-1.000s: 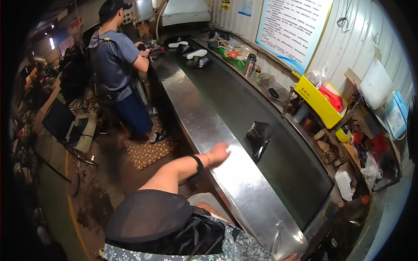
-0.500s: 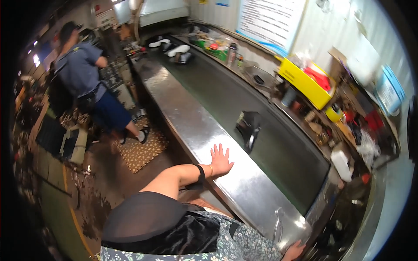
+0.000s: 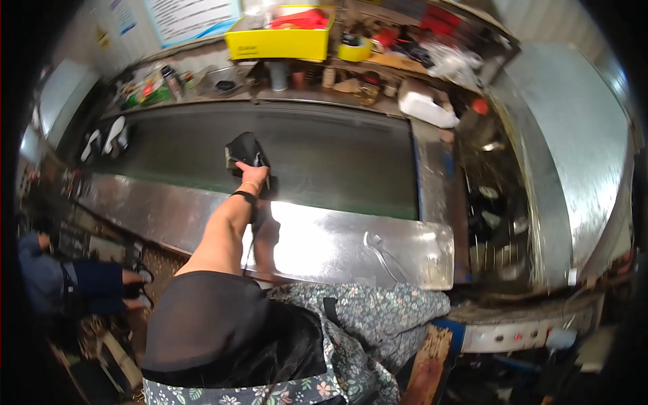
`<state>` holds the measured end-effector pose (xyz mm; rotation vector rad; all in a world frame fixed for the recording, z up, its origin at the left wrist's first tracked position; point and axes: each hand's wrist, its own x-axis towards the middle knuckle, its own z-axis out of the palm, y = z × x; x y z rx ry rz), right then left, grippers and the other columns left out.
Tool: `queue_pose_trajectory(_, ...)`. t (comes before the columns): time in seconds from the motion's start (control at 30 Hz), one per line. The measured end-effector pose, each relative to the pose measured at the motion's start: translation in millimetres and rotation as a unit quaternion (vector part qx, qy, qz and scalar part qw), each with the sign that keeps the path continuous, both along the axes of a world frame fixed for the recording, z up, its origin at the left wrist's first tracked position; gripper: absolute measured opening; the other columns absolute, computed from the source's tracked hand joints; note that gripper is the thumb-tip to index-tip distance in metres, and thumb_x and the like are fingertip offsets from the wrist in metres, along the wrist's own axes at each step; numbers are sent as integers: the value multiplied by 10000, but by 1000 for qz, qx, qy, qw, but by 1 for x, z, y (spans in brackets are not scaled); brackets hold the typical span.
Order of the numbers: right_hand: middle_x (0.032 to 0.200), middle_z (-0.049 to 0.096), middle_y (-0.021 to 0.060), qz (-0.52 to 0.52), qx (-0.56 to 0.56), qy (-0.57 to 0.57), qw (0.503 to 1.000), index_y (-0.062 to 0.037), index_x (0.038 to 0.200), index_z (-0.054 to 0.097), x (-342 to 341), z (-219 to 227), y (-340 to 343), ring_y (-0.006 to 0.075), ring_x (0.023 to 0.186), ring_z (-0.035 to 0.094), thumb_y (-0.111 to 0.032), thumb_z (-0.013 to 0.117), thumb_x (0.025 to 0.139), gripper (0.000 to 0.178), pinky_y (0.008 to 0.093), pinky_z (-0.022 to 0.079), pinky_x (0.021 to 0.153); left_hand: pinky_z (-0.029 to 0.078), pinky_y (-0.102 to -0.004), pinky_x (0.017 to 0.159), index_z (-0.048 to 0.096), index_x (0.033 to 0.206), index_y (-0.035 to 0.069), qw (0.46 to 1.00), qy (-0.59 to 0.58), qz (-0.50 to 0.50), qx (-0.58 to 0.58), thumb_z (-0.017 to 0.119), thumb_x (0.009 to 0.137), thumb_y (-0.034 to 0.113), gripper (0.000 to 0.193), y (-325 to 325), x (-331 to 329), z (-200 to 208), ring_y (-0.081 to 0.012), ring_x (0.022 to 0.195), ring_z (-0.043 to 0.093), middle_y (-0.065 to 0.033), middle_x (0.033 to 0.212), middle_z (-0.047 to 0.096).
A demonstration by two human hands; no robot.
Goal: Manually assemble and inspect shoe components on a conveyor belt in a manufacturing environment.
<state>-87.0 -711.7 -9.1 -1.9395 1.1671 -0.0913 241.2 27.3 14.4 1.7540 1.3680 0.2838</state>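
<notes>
My left hand (image 3: 254,175) reaches over the metal ledge (image 3: 304,236) to a dark belt (image 3: 337,155). Its thumb and fingers close on the near end of a black shoe-like piece (image 3: 245,147) lying there; the exact kind is blurred. A black band circles that wrist. My right arm, in a floral sleeve (image 3: 398,307), lies along the near side of the ledge, and its hand does not show. Black-and-white shoe-like pieces (image 3: 116,133) rest at the belt's left end. A thin, bent silver tool (image 3: 381,253) sits on the ledge at right.
Behind the belt, a shelf carries a yellow box (image 3: 277,44), a yellow tape roll (image 3: 354,49) and a white plastic jug (image 3: 426,104). A metal-sided bin (image 3: 574,162) stands at right. Another person (image 3: 47,270) is at far left, and a control panel (image 3: 513,336) at lower right.
My view has swung to the right. My left hand has left the metal ledge and gripped the black piece on the belt. My right hand has gone out of sight.
</notes>
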Motion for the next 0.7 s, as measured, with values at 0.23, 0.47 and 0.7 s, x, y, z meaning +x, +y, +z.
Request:
queue_pose_trajectory(0.23, 1215, 593, 117, 95, 153, -252, 951, 47, 1287, 543, 41, 14, 44, 209, 1054, 602, -150, 584, 987, 361, 343, 509, 923, 580, -418, 842, 616, 1123, -61, 827, -169, -279, -459, 641, 873, 223, 379, -55, -53, 93, -268, 918, 687, -152, 984, 690)
queue_pose_trajectory(0.47, 1607, 185, 147, 448, 205, -381, 782, -70, 1568, 92, 215, 211, 190, 298, 1382, 383, -36, 537, 942, 768, 401, 333, 1116, 327, -339, 1114, 235, 1506, -25, 652, -234, -593, -410, 760, 749, 116, 932, -247, -147, 143, -211, 1312, 432, -136, 1404, 479)
queue_pose_trajectory(0.7, 1162, 651, 195, 398, -175, -337, 835, -23, 1152, 619, 136, 191, 188, 371, 1055, 637, -155, 703, 872, 321, 383, 512, 880, 441, -395, 1023, 281, 1487, -26, 518, -205, -830, -34, 804, 766, 382, 979, -347, -144, 163, -388, 1212, 562, -288, 1275, 569)
